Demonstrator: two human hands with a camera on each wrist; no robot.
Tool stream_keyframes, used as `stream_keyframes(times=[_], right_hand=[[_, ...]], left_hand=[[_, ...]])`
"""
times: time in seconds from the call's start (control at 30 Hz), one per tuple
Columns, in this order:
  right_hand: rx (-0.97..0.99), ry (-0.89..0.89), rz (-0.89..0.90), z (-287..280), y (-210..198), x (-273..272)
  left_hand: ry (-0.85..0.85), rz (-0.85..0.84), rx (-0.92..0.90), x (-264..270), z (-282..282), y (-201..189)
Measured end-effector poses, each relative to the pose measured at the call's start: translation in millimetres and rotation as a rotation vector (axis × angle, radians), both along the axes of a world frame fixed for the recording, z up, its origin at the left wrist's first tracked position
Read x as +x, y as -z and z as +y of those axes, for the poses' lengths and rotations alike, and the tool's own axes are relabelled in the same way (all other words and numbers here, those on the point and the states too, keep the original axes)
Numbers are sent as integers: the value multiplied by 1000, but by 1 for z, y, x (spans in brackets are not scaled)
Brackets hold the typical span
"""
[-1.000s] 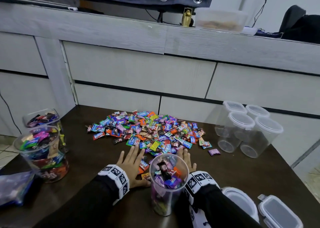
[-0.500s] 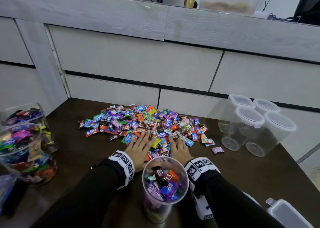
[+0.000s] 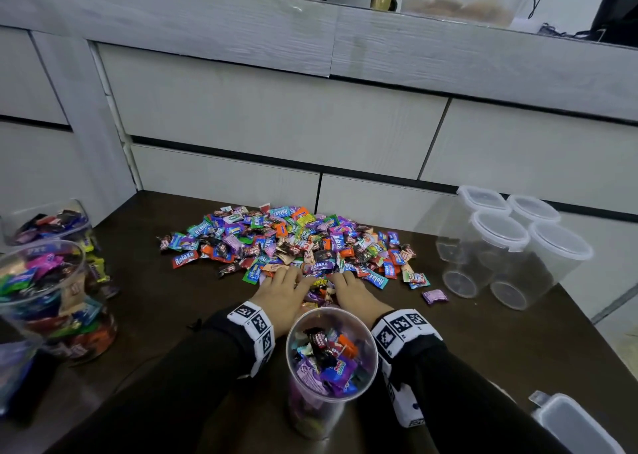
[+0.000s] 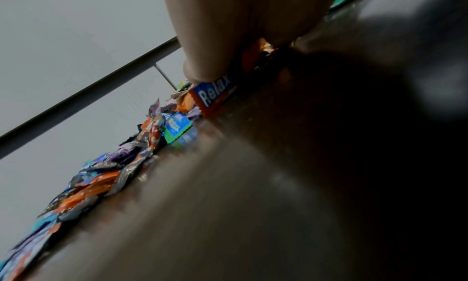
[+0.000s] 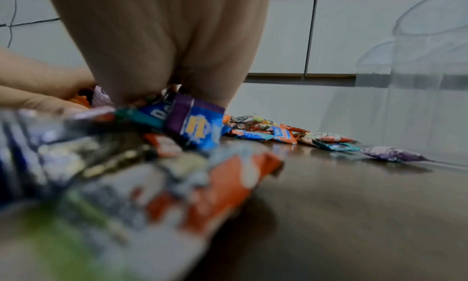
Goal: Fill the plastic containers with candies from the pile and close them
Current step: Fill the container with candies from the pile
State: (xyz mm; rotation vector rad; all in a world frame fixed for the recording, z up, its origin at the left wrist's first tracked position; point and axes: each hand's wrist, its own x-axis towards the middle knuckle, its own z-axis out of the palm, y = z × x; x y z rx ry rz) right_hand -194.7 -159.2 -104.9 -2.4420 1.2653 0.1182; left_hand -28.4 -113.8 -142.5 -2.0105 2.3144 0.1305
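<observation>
**Both hands close in on the candy pile**

On the table (image 3: pixel 466 343), the candy pile (image 3: pixel 293 243) lies beyond the open, part-filled container (image 3: pixel 331 360). The left hand (image 3: pixel 281 296) and right hand (image 3: pixel 357 296), flat a second ago, now curl around candies at the pile's near edge.
</observation>
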Motion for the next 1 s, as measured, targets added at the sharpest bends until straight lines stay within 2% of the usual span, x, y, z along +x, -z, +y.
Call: stream_keyframes(times=[0.23, 0.37, 0.5, 0.73, 0.9, 1.0], right_hand=[[-6, 5, -143, 6, -12, -15], [-3, 51, -259, 13, -15, -24], [-7, 82, -339, 18, -19, -36], [-50, 159, -432, 22, -39, -52], [-124, 165, -534, 33, -60, -59], [-137, 158, -607, 46, -79, -61]], left_hand=[[-3, 31, 34, -6, 5, -26], [-42, 124, -33, -3, 5, -38], [-147, 311, -45, -1, 9, -44], [-209, 372, -108, -3, 18, -56], [-267, 528, -233, 2, 31, -88], [-242, 608, -318, 0, 44, -117]])
